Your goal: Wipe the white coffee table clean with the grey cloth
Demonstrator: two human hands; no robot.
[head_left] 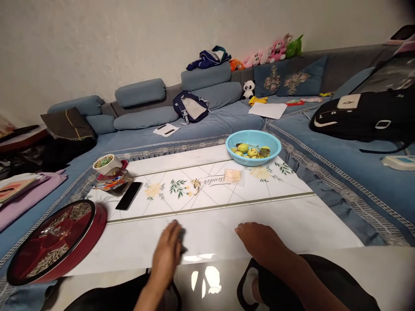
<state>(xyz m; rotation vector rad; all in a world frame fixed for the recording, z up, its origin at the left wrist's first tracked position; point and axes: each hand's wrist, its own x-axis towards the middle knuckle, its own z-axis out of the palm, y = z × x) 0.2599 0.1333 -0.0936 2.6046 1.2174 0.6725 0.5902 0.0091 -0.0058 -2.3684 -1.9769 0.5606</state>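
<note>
My left hand point(167, 250) is over the near edge of the white table, its fingers bent and close together. A small dark grey thing point(182, 239) shows between the fingers and the thumb; its kind is hard to make out. To the right, my right hand point(256, 236) is palm down at the table's near edge, fingers pointing left, with nothing visible in it. A black phone point(129, 195) lies beyond my left hand. A clear packet of toothpicks point(232, 176) lies beyond both hands, near the table's middle.
On the patterned white table point(207, 233) stand a blue basket of yellow-green fruit point(275, 149), a round red snack box point(97, 229) at left, a white pot point(115, 163) and a clear container point(125, 183). A blue sofa point(220, 123) with backpacks and toys surrounds it.
</note>
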